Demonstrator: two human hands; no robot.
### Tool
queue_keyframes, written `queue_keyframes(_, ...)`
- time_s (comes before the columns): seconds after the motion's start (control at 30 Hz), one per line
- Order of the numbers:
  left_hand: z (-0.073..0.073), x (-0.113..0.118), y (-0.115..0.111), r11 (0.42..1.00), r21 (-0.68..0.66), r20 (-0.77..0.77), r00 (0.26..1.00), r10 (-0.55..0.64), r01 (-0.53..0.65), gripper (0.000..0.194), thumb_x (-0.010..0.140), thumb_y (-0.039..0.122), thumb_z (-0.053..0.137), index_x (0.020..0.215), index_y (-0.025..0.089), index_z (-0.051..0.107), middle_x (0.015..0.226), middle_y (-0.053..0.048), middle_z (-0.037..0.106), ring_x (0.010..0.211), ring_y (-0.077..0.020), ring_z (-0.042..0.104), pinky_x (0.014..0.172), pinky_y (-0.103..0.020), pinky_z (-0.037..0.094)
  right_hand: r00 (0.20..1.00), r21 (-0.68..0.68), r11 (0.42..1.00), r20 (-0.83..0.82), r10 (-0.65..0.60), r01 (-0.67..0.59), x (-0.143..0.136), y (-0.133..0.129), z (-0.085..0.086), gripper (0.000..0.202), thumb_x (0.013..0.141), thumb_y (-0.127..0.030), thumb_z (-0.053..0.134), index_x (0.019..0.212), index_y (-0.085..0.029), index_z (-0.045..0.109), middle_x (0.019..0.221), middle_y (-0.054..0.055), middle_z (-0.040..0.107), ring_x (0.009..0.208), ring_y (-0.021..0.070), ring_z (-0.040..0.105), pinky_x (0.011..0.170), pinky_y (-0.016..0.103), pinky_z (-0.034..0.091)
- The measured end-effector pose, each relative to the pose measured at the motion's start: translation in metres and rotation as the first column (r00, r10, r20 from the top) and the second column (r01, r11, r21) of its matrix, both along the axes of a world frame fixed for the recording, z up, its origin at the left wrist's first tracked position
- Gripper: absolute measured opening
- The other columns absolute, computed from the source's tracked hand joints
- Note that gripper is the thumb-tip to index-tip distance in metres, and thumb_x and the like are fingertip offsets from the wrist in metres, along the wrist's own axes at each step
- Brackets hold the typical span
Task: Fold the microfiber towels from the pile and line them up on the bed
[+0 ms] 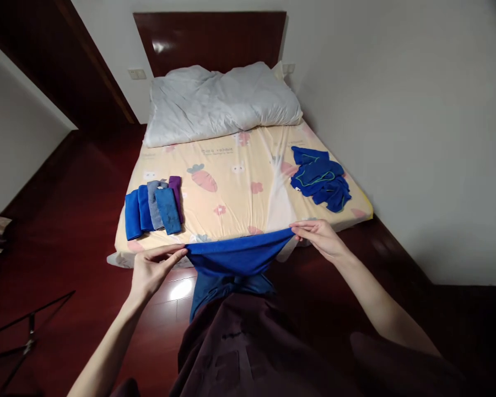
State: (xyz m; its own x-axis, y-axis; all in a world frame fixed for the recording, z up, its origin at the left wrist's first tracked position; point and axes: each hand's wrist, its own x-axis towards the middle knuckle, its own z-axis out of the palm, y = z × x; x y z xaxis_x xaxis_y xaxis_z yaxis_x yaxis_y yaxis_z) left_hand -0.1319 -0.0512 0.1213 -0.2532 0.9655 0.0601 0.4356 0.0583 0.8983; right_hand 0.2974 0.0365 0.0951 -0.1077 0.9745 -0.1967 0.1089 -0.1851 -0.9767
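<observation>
A blue cloth [235, 253] hangs stretched between my two hands, just in front of the bed's near edge. My left hand [155, 267] pinches its left corner between thumb and fingers. At the opposite corner my right hand [318, 237] grips the cloth the same way. The top edge runs nearly straight, and the lower part drops in front of my legs. On the bed at the left lie several folded cloths [152, 207], blue, grey and purple, side by side. A crumpled heap of blue cloths [320, 176] with green edging rests at the right.
The bed [240, 204] has a cream sheet with carrot and flower prints. A pale quilt [223, 105] lies bunched against the dark wooden headboard [210, 41]. Black stand legs [28, 331] are on the red floor at the left. A wall [397, 138] borders the right side.
</observation>
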Motion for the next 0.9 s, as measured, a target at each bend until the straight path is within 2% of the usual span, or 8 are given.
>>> queue_keyframes(0.17, -0.008, -0.011, 0.039, 0.993, 0.115, -0.129, 0.991, 0.033, -0.018, 0.035, 0.073, 0.055, 0.082, 0.089, 0.023, 0.084, 0.089, -0.007, 0.08, 0.061, -0.0191, 0.068, 0.056, -0.028, 0.057, 0.999, 0.096, 0.995, 0.036, 0.002, -0.005, -0.024, 0.048, 0.003, 0.058, 0.053, -0.056, 0.095, 0.09, -0.013, 0.081, 0.07, 0.009, 0.075, 0.056, 0.0149, 0.063, 0.055, 0.028, 0.052)
queue_keyframes(0.33, 0.006, -0.02, 0.134, 0.952, 0.303, -0.189, 0.978, 0.091, -0.03, 0.033, 0.076, 0.05, 0.082, 0.092, 0.021, 0.083, 0.088, -0.006, 0.08, 0.075, -0.0209, 0.073, 0.067, -0.027, 0.059, 0.998, 0.273, 0.96, -0.002, -0.06, 0.058, -0.048, 0.142, 0.009, 0.058, 0.05, -0.057, 0.096, 0.084, -0.013, 0.077, 0.074, 0.009, 0.076, 0.059, 0.015, 0.067, 0.053, 0.025, 0.051)
queue_keyframes(0.47, 0.027, -0.031, 0.217, 0.869, 0.492, -0.123, 0.983, 0.138, -0.06, 0.038, 0.08, 0.047, 0.081, 0.099, 0.014, 0.08, 0.091, -0.007, 0.078, 0.077, -0.0155, 0.069, 0.071, -0.026, 0.056, 0.991, 0.47, 0.873, -0.055, -0.122, 0.134, -0.069, 0.22, 0.026, 0.052, 0.057, -0.055, 0.093, 0.084, -0.016, 0.072, 0.074, 0.005, 0.074, 0.064, 0.0152, 0.069, 0.063, 0.026, 0.057)
queue_keyframes(0.6, 0.033, -0.042, 0.249, 0.78, 0.623, -0.122, 0.978, 0.17, -0.058, 0.04, 0.081, 0.048, 0.081, 0.103, 0.015, 0.078, 0.086, -0.004, 0.073, 0.071, -0.0127, 0.058, 0.068, -0.027, 0.05, 0.989, 0.634, 0.76, -0.085, -0.12, 0.146, -0.076, 0.254, 0.034, 0.046, 0.067, -0.055, 0.088, 0.089, -0.018, 0.071, 0.08, 0.004, 0.074, 0.075, 0.017, 0.072, 0.075, 0.029, 0.061)
queue_keyframes(0.67, 0.018, -0.046, 0.243, 0.769, 0.637, -0.143, 0.971, 0.19, -0.057, 0.039, 0.081, 0.05, 0.081, 0.1, 0.017, 0.079, 0.077, -0.003, 0.069, 0.067, -0.0129, 0.053, 0.064, -0.028, 0.047, 0.991, 0.657, 0.742, -0.078, -0.105, 0.13, -0.073, 0.254, 0.022, 0.044, 0.071, -0.055, 0.085, 0.091, -0.018, 0.071, 0.083, 0.005, 0.074, 0.078, 0.0178, 0.072, 0.078, 0.031, 0.061)
queue_keyframes(0.73, -0.013, -0.046, 0.228, 0.801, 0.598, -0.178, 0.967, 0.183, -0.041, 0.037, 0.082, 0.052, 0.078, 0.097, 0.019, 0.08, 0.073, -0.002, 0.066, 0.066, -0.0131, 0.052, 0.063, -0.028, 0.045, 0.994, 0.643, 0.759, -0.066, -0.086, 0.108, -0.068, 0.246, -0.007, 0.043, 0.072, -0.055, 0.084, 0.09, -0.018, 0.071, 0.086, 0.005, 0.074, 0.081, 0.0184, 0.072, 0.081, 0.031, 0.061)
queue_keyframes(0.83, -0.086, -0.042, 0.197, 0.909, 0.417, -0.255, 0.959, 0.124, -0.006, 0.034, 0.084, 0.051, 0.072, 0.095, 0.02, 0.081, 0.078, -0.003, 0.069, 0.068, -0.0143, 0.056, 0.067, -0.027, 0.047, 0.997, 0.544, 0.836, -0.044, -0.056, 0.071, -0.064, 0.221, -0.076, 0.041, 0.07, -0.055, 0.083, 0.086, -0.018, 0.071, 0.088, 0.007, 0.075, 0.082, 0.019, 0.071, 0.084, 0.032, 0.059)
queue_keyframes(0.9, -0.143, -0.033, 0.175, 0.982, 0.187, -0.298, 0.951, 0.086, -0.03, 0.031, 0.084, 0.048, 0.069, 0.092, 0.02, 0.08, 0.081, -0.005, 0.072, 0.069, -0.0162, 0.059, 0.069, -0.028, 0.049, 0.999, 0.4, 0.915, -0.014, -0.052, 0.054, -0.066, 0.198, -0.13, 0.042, 0.067, -0.055, 0.083, 0.082, -0.017, 0.071, 0.085, 0.007, 0.075, 0.08, 0.0196, 0.07, 0.083, 0.033, 0.058)
